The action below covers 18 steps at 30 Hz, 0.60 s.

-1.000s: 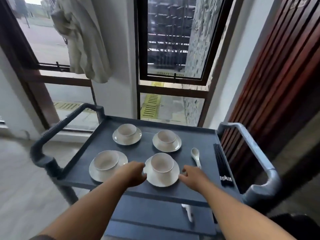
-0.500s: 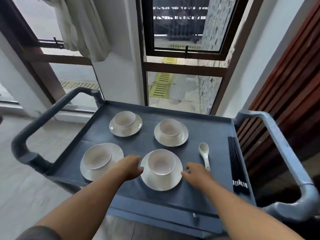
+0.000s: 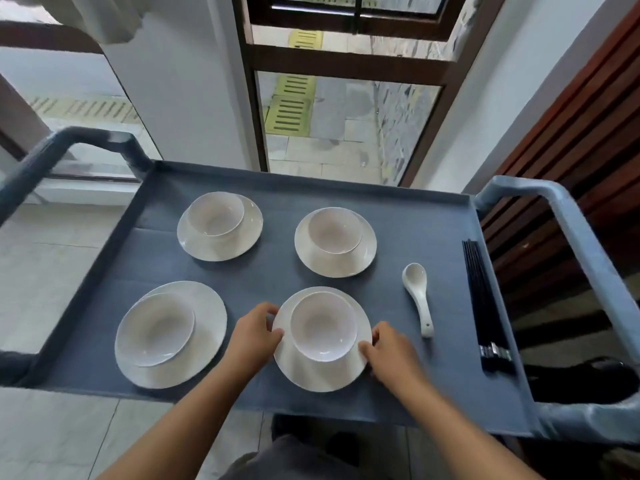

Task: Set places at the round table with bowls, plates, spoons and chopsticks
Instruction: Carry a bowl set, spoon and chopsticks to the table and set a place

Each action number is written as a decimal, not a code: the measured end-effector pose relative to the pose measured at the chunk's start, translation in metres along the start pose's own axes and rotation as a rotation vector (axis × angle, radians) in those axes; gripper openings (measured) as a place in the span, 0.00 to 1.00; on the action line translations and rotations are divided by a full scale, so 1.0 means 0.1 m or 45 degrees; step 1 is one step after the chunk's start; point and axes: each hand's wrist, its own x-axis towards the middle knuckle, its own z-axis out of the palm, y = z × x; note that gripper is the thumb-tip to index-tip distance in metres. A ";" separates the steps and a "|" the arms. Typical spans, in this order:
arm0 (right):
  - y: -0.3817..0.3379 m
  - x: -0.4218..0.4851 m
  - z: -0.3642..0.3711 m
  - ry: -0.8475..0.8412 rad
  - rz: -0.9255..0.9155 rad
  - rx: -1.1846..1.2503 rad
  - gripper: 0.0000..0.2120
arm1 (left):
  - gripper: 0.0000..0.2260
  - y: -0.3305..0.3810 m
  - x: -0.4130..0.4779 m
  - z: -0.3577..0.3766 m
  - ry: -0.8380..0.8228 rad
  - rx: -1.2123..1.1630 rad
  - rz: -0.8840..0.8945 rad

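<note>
Several white plates, each with a white bowl on it, stand on the grey cart tray (image 3: 408, 223). The near right plate (image 3: 311, 374) carries a bowl (image 3: 323, 325). My left hand (image 3: 254, 332) grips that plate's left rim, thumb on top. My right hand (image 3: 389, 348) grips its right rim the same way. A second plate with a bowl (image 3: 162, 332) sits to the left, and two more (image 3: 216, 223) (image 3: 334, 239) stand farther back. A white spoon (image 3: 417, 296) lies right of the held plate. Black chopsticks (image 3: 483, 303) lie along the tray's right edge.
The cart has a dark handle (image 3: 45, 161) on the left and a pale handle (image 3: 575, 230) on the right. Windows (image 3: 343, 109) and a white wall stand behind it, with a dark slatted wooden panel (image 3: 581, 133) to the right. Pale floor tiles lie below.
The view has tilted down and closer over the cart. Both hands have closed in from beside the near right plate onto its rim.
</note>
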 end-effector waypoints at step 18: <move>-0.02 -0.41 -0.39 0.158 -0.053 0.609 0.05 | 0.23 0.30 0.02 -0.34 -0.810 -1.073 -0.059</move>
